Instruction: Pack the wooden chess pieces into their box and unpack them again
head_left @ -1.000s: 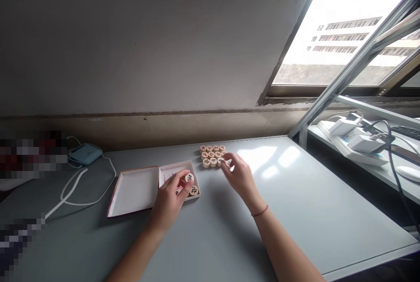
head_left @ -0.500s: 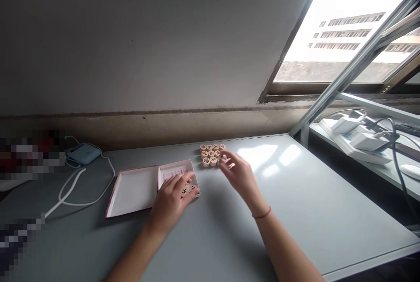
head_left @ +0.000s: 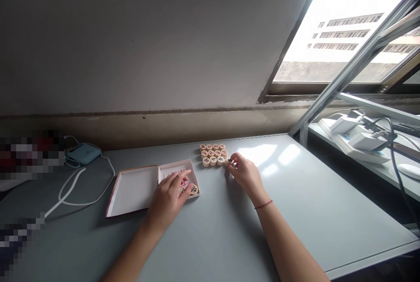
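At far left, a blue device (head_left: 85, 154) was seen near the wall (head_left: 157, 54), with a white cable (head_left: 77, 179) looped across the grey surface (head_left: 295, 229). To the right of the cable, a shallow box was laid open, its pale lid (head_left: 133, 190) spread to the left of the tray (head_left: 175, 165). The left hand (head_left: 169, 192) was held over the tray with fingers parted and thumb set apart; whether the black-marked pieces (head_left: 194, 189) in the tray's near right corner were touched by it could not be told. Farther right, two rows of red-marked discs (head_left: 211, 153), four to a row, were lined up toward the back of the surface, with three black-marked discs (head_left: 213, 160) placed in front. At the right end of that front row, another black-marked disc (head_left: 230, 161) was pinched between the thumb and fingers of the right hand (head_left: 246, 172), above a wrist circled by a red cord (head_left: 263, 205). Beyond, sunlight (head_left: 262, 154) was cast on the surface beneath a window (head_left: 328, 67), and at far right, white plugs (head_left: 364, 140) were crowded together near a white mouse (head_left: 408, 171).
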Motion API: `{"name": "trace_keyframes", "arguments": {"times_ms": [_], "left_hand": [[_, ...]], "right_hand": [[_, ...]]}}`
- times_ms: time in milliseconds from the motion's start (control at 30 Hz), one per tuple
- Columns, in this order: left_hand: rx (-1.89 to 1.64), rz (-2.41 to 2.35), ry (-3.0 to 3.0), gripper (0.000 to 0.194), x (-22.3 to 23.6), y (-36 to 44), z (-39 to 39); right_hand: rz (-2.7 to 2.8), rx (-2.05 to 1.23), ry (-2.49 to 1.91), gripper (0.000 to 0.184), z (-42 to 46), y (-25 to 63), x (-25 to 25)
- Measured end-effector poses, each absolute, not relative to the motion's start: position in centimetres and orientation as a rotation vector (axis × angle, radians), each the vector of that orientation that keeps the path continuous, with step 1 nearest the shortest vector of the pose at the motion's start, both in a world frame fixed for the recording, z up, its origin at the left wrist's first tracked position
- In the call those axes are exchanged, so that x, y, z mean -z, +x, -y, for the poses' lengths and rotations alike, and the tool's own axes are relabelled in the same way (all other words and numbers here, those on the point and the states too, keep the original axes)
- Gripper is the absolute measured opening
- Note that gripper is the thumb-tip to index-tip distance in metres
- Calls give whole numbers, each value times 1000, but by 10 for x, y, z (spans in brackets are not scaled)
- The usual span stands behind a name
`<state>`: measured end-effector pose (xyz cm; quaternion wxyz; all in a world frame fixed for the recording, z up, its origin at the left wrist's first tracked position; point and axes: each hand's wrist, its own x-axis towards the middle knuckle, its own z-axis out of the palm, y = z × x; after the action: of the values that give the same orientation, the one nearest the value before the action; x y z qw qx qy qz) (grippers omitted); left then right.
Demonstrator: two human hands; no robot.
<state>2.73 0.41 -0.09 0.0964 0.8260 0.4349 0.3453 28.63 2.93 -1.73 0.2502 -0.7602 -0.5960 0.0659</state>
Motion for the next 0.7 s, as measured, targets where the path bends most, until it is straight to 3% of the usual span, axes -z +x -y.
{"name": "trace_keyframes", "arguments": {"times_ms": [267,467,700], "left_hand": [[-1048,-1321,2436,22,-1,25,-6],[-895,-1515,2468,27,-7,3,-19],[-339,-1806,2288,32,-21,-18,-21]], "right_hand": [[1642,-144,-2085,13,-31,284,21],[1544,-132,-1846,23,-28,274,10],[1934,-748,-1463,39,-5,209,-1]]}}
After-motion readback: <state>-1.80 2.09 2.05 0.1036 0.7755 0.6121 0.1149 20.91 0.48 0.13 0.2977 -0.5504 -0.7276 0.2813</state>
